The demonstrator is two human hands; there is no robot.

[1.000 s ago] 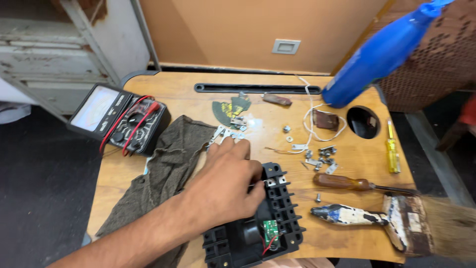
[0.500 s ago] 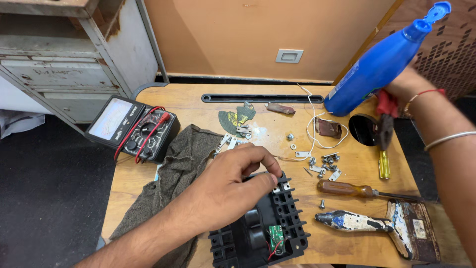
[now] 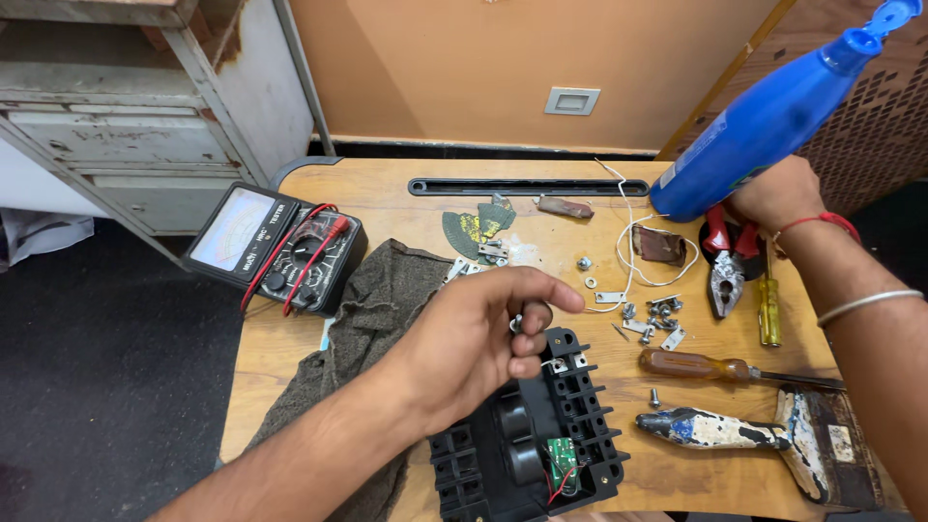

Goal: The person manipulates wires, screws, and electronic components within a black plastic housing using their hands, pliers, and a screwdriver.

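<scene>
My left hand [image 3: 478, 338] hovers just above a black plastic housing [image 3: 570, 406] at the table's front edge. Its thumb and fingers pinch a small metal part [image 3: 516, 324]. Inside the housing sits a small green circuit board [image 3: 561, 454] with red wires. My right hand [image 3: 773, 193], with a red thread and a bangle on its wrist, grips the base of a blue plastic bottle [image 3: 764, 116]. The bottle is tilted up to the right above the table's far right corner.
On the wooden table [image 3: 280, 338] lie an analog multimeter [image 3: 275, 246] with red leads, a grey-brown cloth [image 3: 377, 300], red-handled pliers [image 3: 725, 266], a yellow screwdriver [image 3: 768, 309], a wooden-handled screwdriver [image 3: 706, 365], a paint-stained brush [image 3: 715, 430] and several loose screws [image 3: 657, 314]. A grey metal cabinet [image 3: 145, 126] stands at the left.
My left hand has lifted off the housing and turned, now pinching a small part. My right hand has come into view holding the blue bottle.
</scene>
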